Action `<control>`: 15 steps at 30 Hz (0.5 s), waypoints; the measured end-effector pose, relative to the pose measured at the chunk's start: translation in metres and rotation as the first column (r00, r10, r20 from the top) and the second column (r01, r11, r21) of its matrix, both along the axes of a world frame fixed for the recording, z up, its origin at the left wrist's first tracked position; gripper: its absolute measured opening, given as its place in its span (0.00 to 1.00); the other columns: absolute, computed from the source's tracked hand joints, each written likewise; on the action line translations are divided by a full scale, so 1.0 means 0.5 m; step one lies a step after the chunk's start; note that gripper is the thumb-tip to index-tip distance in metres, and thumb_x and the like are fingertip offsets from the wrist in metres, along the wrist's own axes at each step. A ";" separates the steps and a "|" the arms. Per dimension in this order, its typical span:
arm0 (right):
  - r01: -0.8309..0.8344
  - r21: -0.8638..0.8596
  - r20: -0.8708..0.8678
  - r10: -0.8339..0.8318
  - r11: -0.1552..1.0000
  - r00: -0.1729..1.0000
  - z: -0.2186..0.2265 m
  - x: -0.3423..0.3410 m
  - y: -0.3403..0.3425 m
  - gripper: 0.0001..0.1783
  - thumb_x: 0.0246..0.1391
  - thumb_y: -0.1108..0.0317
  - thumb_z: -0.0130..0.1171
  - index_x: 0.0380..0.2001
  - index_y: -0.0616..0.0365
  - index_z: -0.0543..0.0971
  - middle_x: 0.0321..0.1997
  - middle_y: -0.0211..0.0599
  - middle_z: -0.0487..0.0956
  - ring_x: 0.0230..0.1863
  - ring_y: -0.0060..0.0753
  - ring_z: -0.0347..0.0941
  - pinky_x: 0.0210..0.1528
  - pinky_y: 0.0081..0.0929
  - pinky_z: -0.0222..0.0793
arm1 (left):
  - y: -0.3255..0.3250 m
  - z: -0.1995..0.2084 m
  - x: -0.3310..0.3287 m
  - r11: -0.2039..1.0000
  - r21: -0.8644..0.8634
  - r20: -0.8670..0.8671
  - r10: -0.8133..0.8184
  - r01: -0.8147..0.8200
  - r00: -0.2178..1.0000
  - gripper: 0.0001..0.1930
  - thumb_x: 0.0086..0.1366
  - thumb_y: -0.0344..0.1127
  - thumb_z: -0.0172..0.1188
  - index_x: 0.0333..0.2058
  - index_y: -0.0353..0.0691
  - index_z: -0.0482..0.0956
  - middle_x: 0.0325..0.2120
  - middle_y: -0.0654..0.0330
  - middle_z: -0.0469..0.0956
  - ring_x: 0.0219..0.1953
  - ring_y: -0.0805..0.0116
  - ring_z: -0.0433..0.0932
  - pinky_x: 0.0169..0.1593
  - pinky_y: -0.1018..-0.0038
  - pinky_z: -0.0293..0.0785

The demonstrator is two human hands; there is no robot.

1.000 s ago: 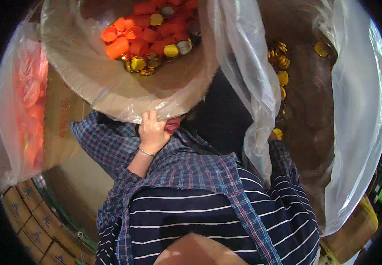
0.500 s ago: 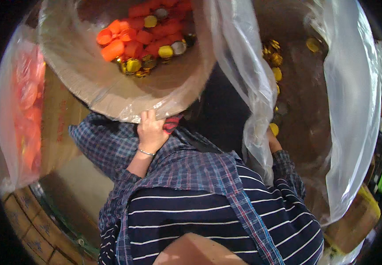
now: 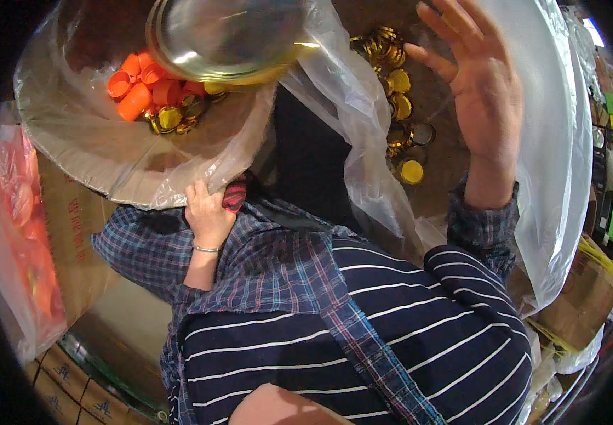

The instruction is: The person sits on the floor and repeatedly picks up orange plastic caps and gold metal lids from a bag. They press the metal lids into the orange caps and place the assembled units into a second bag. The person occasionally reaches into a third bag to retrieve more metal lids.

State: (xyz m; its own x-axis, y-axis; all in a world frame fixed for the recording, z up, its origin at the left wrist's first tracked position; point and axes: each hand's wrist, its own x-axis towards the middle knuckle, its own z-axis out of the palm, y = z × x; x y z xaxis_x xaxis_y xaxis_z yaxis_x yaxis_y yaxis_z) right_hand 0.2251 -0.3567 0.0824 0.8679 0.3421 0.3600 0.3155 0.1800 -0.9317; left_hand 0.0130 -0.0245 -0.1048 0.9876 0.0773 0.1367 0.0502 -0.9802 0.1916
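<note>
1. Several orange caps (image 3: 136,101) w/ gold lids (image 3: 170,117), in L lined box (image 3: 73,166).
2. L hand (image 3: 209,216) gripping its rim.
3. Shiny gold-edged disc (image 3: 228,39) over it, clear of hands.
4. Loose lids (image 3: 399,81), R box (image 3: 434,106).
5. R hand (image 3: 489,103) open, fingers apart.

Cartons (image 3: 59,379) edge what is probably floor (image 3: 129,326).

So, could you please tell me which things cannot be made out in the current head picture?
All in the head view:
- Shiny round thing: blurred, its top cut off by the upper edge.
- Orange caps: how far their pile runs is hidden behind the shiny round thing.
- Right hand: ends of some fingers cut off by the upper edge.
- Left hand: palm hidden by its own back.
</note>
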 end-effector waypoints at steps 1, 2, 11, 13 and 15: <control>0.084 -0.153 -0.053 -0.093 0.985 0.994 -0.024 0.008 -0.019 0.30 0.65 0.52 0.55 0.62 0.61 0.68 0.60 0.40 0.75 0.61 0.40 0.71 0.59 0.42 0.71 | -0.001 0.000 -0.001 1.000 -0.007 0.023 0.002 -0.001 1.000 0.09 0.48 0.39 0.69 0.26 0.41 0.85 0.40 0.55 0.73 0.43 0.51 0.71 0.38 0.59 0.76; 0.119 -0.306 -0.149 -0.171 0.944 0.974 -0.062 0.011 -0.050 0.29 0.64 0.53 0.56 0.60 0.62 0.71 0.57 0.40 0.77 0.59 0.38 0.73 0.57 0.40 0.73 | -0.001 -0.001 0.000 1.000 -0.013 0.032 -0.007 0.007 0.999 0.09 0.48 0.39 0.69 0.27 0.41 0.85 0.40 0.55 0.73 0.43 0.51 0.71 0.38 0.59 0.76; 0.086 -0.909 -0.241 -0.682 0.409 0.690 -0.597 -0.136 -0.448 0.41 0.41 0.58 0.76 0.57 0.64 0.72 0.54 0.44 0.79 0.53 0.40 0.76 0.54 0.38 0.73 | -0.003 -0.005 0.002 1.000 0.014 0.013 -0.006 0.006 1.000 0.11 0.49 0.43 0.70 0.26 0.42 0.86 0.39 0.54 0.73 0.41 0.50 0.71 0.39 0.61 0.74; 0.110 -0.960 -0.115 -0.722 0.256 0.682 -0.676 -0.152 -0.484 0.40 0.38 0.61 0.78 0.55 0.62 0.73 0.53 0.43 0.78 0.55 0.42 0.75 0.56 0.38 0.72 | -0.004 -0.004 0.001 1.000 0.017 -0.016 0.010 -0.010 1.000 0.11 0.49 0.43 0.71 0.26 0.42 0.86 0.39 0.54 0.73 0.42 0.50 0.71 0.39 0.60 0.74; 0.121 -0.966 -0.068 -0.676 0.228 0.733 -0.732 -0.159 -0.497 0.42 0.38 0.61 0.78 0.56 0.62 0.72 0.54 0.44 0.78 0.54 0.42 0.75 0.56 0.38 0.72 | -0.006 -0.003 0.001 0.999 0.030 -0.034 0.022 -0.021 0.999 0.11 0.49 0.43 0.71 0.26 0.42 0.86 0.40 0.55 0.73 0.42 0.50 0.71 0.39 0.60 0.74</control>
